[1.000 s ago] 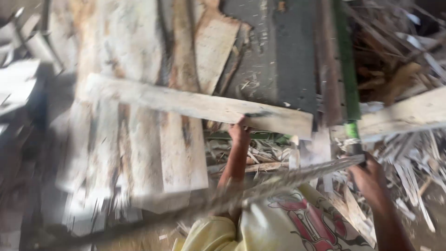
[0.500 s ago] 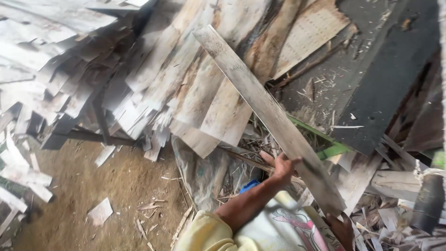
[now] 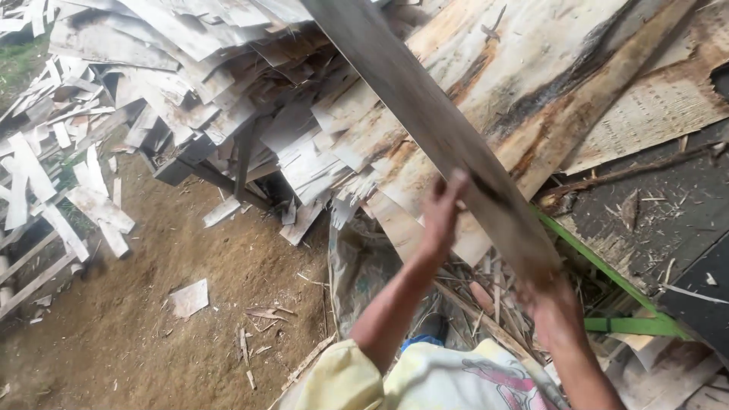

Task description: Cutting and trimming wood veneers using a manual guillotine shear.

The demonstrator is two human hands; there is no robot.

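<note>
Board: a long, flat, grey weathered wooden plank (image 3: 425, 129), its long axis running on a diagonal from the upper middle of the view down to the lower right; the far end leaves the top edge, the near end sits at the person's right hand.
Left hand (image 3: 443, 216): raised against the plank's left edge partway along, fingers curled onto the wood, gripping it.
Right hand (image 3: 558, 307): closed around the plank's near end from below; blurred, so the finger positions are hard to make out.
Where the board is: held in the air over the heap of wood, above a stack of pale thin wood sheets (image 3: 531, 114) that carry dark stains.
Surface: a dark machine bed with a green metal frame (image 3: 607, 277) at the lower right, strewn with splinters and thin sticks.
Ground: bare brown dirt floor (image 3: 152, 319), outdoors or open-sided, littered with small wood offcuts.
Around: a big jumbled pile of pale wood strips and scraps (image 3: 190, 83) fills the upper left; a crumpled grey sack (image 3: 364, 266) lies just below the left forearm.
In the way: the pile crowds the plank's left side.
Person: pale yellow sleeve (image 3: 342, 380) at the bottom edge.
</note>
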